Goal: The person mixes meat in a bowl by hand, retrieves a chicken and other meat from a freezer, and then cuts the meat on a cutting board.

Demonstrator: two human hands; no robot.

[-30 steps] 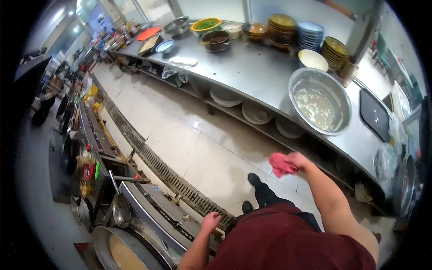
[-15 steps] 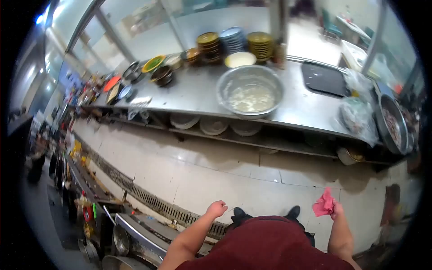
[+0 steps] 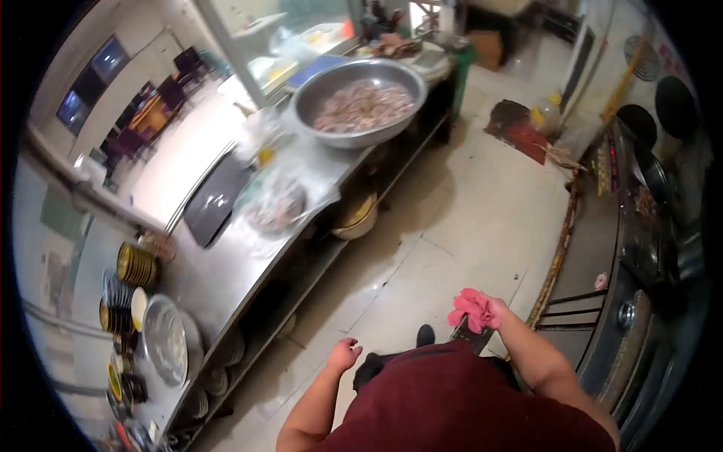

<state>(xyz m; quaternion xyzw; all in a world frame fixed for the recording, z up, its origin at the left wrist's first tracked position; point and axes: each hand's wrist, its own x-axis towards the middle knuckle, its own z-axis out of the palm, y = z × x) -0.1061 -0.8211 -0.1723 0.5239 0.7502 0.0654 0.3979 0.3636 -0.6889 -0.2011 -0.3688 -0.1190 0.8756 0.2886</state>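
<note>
My right hand [image 3: 494,312] is closed around a crumpled pink cloth [image 3: 471,309], held over the tiled floor in front of my body. The cloth's loose folds stick out past my fingers. My left hand [image 3: 345,354] hangs in the air to the left of my body, its fingers loosely bent with a gap by the thumb. Nothing shows in it, and it touches nothing.
Along the left runs a steel counter [image 3: 197,280] with a large bowl of meat pieces [image 3: 364,110], plastic bags [image 3: 277,205], a black tray [image 3: 215,197], a basin [image 3: 166,340] and stacked bowls. A pail [image 3: 355,218] stands below. Cooking equipment [image 3: 633,316] lines the right.
My view has swung to the right, so the meat bowl is now ahead and the basin has shifted to the lower left. The pink cloth stays in my right hand.
</note>
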